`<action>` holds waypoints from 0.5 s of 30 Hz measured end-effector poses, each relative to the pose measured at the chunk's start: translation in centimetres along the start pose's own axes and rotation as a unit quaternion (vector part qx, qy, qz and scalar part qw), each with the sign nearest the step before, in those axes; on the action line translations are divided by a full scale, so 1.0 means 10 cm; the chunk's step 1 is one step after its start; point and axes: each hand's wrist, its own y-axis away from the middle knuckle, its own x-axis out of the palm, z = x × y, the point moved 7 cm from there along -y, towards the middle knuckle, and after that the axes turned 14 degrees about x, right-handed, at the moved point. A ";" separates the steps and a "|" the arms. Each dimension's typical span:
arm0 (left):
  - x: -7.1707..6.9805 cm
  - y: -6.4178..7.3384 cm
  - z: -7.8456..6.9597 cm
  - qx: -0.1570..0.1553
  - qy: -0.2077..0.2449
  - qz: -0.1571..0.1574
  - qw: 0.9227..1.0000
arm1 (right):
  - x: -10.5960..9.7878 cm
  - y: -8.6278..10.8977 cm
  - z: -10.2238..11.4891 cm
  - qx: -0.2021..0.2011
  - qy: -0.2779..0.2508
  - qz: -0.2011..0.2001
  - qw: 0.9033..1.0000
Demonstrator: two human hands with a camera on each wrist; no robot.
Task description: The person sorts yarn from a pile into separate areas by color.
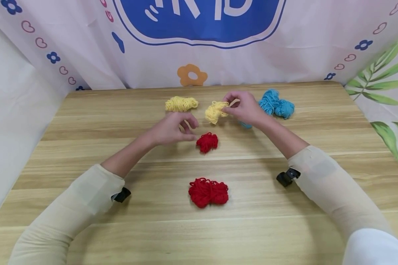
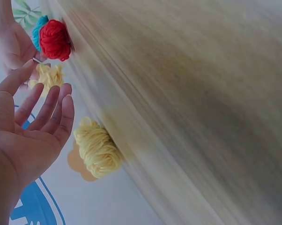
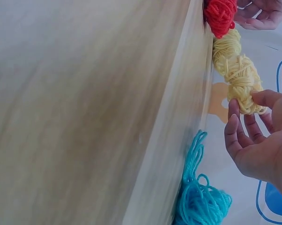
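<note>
My right hand (image 1: pixel 245 107) pinches one end of a small bundle of yellow yarn (image 1: pixel 215 112) between thumb and fingers. In the right wrist view this bundle (image 3: pixel 243 79) is held up off the table. My left hand (image 1: pixel 172 129) holds nothing; its fingers are relaxed and spread from the thumb. A small red yarn bundle (image 1: pixel 207 142) lies just beyond its thumb tip. Behind the left hand rests a second bundle of yellow yarn (image 1: pixel 181 104), also seen below the fingers in the left wrist view (image 2: pixel 96 149).
Blue yarn bundles (image 1: pixel 276 104) lie at the back right, one partly hidden under my right hand (image 1: pixel 245 125). A larger red yarn bundle (image 1: pixel 208 193) sits nearer the front on the wooden table (image 1: pixel 146 235). A printed cloth (image 1: pixel 152 66) hangs behind the back edge.
</note>
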 end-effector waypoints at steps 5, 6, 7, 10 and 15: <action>0.03 0.00 -0.02 0.001 0.002 0.007 1.000 | 0.03 -0.04 0.01 -0.004 -0.001 0.001 1.000; 0.03 0.00 -0.02 0.001 0.003 0.009 1.000 | 0.03 -0.05 0.01 -0.005 -0.002 0.000 1.000; 0.03 0.00 -0.03 0.002 0.005 0.011 1.000 | 0.03 -0.06 0.01 -0.006 -0.002 -0.001 1.000; 0.04 -0.01 -0.06 0.005 0.008 0.015 1.000 | 0.05 -0.09 0.02 -0.009 -0.004 -0.004 1.000; 0.07 -0.01 -0.11 0.016 0.010 0.024 1.000 | 0.07 -0.12 0.05 -0.009 -0.001 -0.007 1.000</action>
